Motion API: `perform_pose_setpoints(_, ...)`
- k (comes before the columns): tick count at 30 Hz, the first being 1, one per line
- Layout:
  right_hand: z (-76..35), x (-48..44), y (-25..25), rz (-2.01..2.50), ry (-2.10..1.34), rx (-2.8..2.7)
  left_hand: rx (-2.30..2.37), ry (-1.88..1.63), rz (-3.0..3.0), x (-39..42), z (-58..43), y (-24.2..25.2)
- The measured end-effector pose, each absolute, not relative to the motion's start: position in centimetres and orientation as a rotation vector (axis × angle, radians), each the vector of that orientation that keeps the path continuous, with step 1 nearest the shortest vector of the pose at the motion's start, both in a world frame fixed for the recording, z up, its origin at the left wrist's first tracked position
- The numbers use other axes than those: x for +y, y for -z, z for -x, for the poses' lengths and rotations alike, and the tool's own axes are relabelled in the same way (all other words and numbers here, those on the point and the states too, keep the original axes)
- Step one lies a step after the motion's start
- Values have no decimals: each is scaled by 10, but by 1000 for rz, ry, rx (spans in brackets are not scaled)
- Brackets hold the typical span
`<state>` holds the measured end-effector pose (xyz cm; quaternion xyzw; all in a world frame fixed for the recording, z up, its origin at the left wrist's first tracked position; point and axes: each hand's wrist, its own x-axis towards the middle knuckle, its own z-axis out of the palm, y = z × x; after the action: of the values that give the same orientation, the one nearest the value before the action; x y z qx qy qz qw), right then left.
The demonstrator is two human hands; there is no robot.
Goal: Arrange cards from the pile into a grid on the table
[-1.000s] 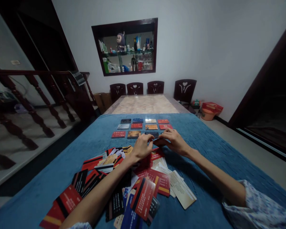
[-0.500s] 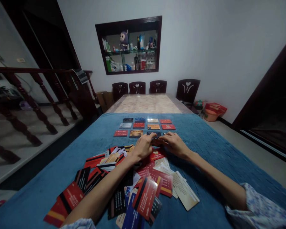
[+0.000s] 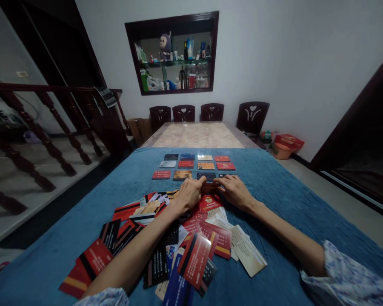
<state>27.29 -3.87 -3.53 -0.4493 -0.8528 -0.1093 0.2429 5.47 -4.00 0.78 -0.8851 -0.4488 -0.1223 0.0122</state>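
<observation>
My left hand (image 3: pixel 188 194) and my right hand (image 3: pixel 233 191) meet over the blue cloth (image 3: pixel 281 195), fingers pinched on one card (image 3: pixel 210 186) held between them. Just beyond the hands lies a neat grid of cards (image 3: pixel 194 166) in three rows, red, blue, orange and dark ones. Under and behind my forearms spreads a loose heap of cards (image 3: pixel 185 242), mostly red and black, some white.
The cloth covers the near part of a long table; its far part shows a bare marbled top (image 3: pixel 194 135). Several dark chairs (image 3: pixel 210 111) stand at the far end. A stair railing (image 3: pixel 51 123) runs on the left, and a red tub (image 3: pixel 285 145) sits on the floor at right.
Both hands stay together on the card and have shifted slightly toward the third row of the grid. The camera tilted a little.
</observation>
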Motion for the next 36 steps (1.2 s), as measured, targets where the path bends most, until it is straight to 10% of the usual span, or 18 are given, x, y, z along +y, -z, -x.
perform_pose_setpoints(36,-250,-43,19,1377,529,-2361,-1471,500,2798,-27,-42,-21)
